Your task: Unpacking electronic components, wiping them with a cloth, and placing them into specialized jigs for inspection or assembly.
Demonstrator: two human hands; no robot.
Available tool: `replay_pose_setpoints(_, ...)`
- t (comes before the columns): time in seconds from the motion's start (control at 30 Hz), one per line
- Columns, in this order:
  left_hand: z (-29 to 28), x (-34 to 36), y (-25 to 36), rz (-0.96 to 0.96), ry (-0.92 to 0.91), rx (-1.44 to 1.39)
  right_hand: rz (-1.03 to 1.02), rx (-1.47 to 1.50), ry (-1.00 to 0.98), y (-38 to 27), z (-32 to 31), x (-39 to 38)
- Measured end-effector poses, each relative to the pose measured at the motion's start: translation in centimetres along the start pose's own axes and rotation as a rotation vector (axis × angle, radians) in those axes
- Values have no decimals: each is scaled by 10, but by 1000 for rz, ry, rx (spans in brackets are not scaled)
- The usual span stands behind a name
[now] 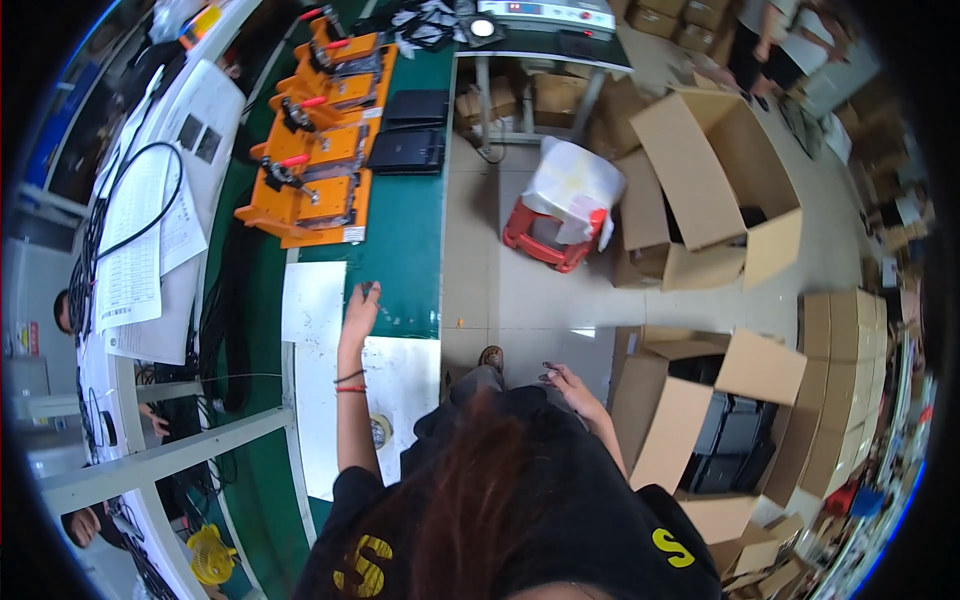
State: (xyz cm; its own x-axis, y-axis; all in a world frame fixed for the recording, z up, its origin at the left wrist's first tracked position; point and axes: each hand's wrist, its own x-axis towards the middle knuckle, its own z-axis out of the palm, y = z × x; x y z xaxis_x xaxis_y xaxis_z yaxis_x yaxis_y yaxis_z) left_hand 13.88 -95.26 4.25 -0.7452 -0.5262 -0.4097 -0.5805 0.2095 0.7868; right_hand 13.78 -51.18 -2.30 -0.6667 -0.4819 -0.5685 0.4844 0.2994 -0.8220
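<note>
My left hand (362,308) is over the green workbench (410,262), at the edge of the white sheets (318,300) lying on it. Its fingers are loosely bent and apart, with nothing visible in them. Lower down and away from the bench hangs my right hand (570,386), fingers spread and bare of any object, above the floor near an open carton. Beyond my left hand stands a row of orange clamping fixtures (325,190) with red-handled toggle clamps. Flat black panels (408,152) lie beside them. A roll of tape (380,431) sits next to my left forearm.
A red stool (540,240) with a pale cover stands right of the bench. Open cartons (685,165) crowd the right side; a nearer one holds black cases (735,440). A machine (545,12) stands on the far table. White metal bars (180,470) cross at left.
</note>
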Motion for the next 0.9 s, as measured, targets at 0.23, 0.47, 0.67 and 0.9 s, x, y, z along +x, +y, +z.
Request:
replay_pose_setpoints(0.23,38,-14,8,-311,-89,-1035,175,-3,-244,-99,20,105)
replay_pose_setpoints(0.47,59,108,62,-564,-354,-1401,-337,-206,-256,-236,30,301)
replay_pose_setpoints(0.67,63,234,90,-584,60,-1316,-436,-705,67,-346,73,462)
replay_pose_setpoints(0.9,66,299,121,-659,229,-1308,-303,-1089,-135,-361,105,520)
